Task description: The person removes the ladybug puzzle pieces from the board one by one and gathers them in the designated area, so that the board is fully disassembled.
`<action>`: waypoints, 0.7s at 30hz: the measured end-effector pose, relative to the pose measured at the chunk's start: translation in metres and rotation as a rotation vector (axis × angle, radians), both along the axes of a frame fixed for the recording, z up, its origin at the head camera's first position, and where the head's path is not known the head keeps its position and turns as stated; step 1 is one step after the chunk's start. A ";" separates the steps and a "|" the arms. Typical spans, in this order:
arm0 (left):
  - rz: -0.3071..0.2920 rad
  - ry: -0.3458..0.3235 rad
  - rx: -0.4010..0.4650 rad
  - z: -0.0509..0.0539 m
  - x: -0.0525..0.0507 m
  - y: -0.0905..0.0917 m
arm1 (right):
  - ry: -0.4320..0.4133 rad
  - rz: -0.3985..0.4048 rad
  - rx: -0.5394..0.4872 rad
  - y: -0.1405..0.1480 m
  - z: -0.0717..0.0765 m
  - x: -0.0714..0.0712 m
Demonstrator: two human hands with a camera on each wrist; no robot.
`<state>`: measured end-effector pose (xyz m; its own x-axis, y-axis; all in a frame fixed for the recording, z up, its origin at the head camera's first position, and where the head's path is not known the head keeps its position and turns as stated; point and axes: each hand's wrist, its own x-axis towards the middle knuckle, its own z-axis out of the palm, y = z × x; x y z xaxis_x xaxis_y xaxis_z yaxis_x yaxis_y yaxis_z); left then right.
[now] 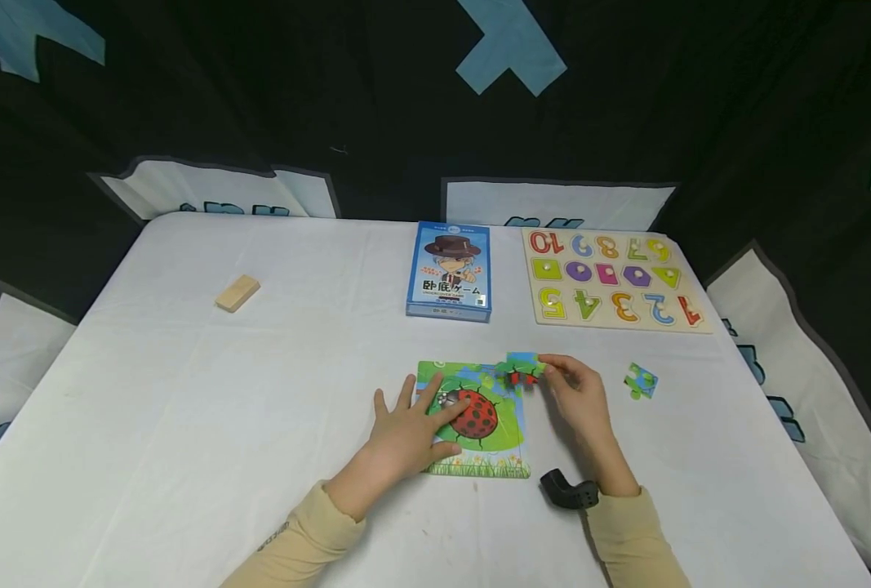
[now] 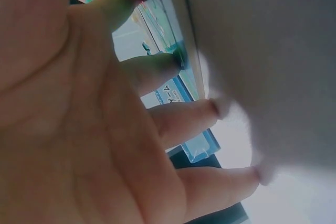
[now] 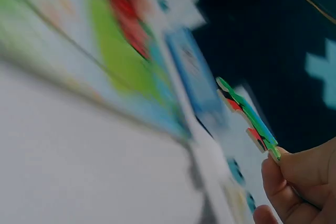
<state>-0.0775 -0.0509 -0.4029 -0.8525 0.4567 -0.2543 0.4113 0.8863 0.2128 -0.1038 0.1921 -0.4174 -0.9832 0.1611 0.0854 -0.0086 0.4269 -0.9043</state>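
A ladybug puzzle lies near the table's front middle. My left hand rests with spread fingers on its left part; in the left wrist view the hand shows its palm side, fingers extended. My right hand pinches a green, blue and red puzzle piece at the puzzle's upper right corner. The right wrist view shows that piece raised on edge between thumb and finger of the right hand. Another piece lies on the table to the right.
Behind the puzzle stands a blue game box, with a wooden number and shape board to its right. A small wooden block lies at the back left. A black device is at the right wrist.
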 end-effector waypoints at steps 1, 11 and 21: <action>0.000 -0.001 0.000 0.000 0.000 0.000 | -0.025 -0.031 0.010 0.008 0.004 -0.001; 0.002 -0.004 0.016 -0.003 0.000 0.000 | -0.179 -0.226 0.109 0.073 0.006 -0.001; -0.004 0.004 0.029 -0.003 -0.001 -0.001 | -0.188 -0.227 0.330 0.083 -0.004 0.001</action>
